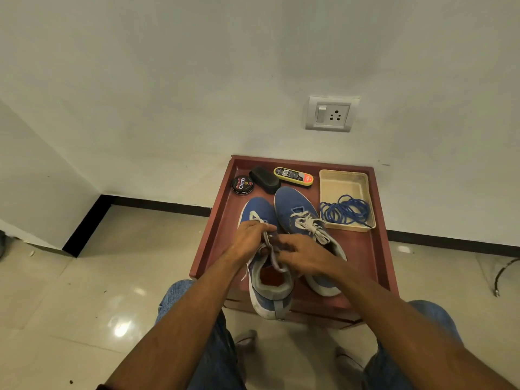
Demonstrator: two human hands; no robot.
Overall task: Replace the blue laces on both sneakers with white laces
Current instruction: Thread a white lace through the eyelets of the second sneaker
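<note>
On the low red-brown table [213, 243] against the white wall, two blue sneakers are sitting side by side, toes pointing away from the person. Both hands are working over the left sneaker [261, 277], whose heel is hanging just past the table's near edge. The left hand [247, 237] is hovering over the shoe's tongue area with fingers curled, pinching a strand of the white lace [271, 256] between thumb and fingertips. The right hand [302, 256] is coming in from the other side, fingers bent inward and gripping the same lace near the upper eyelets, though exactly which fingers are holding it is hard to make out. A loose end of that lace is trailing down the shoe's left flank.

Just beside it, the right sneaker [295, 209] is lying already threaded with white lace, tied in a loose bow over its tongue. Near the table's far right corner, a shallow beige tray [343, 184] is holding the blue laces [344, 211], coiled in a tangle at the tray's near end.

Along the far edge, a round black polish tin [242, 184], a black brush [265, 179] and a yellow-edged sponge pack [293, 175] are lining up. Up on the wall, a switch and socket plate [329, 115] is sitting above the table.
</note>
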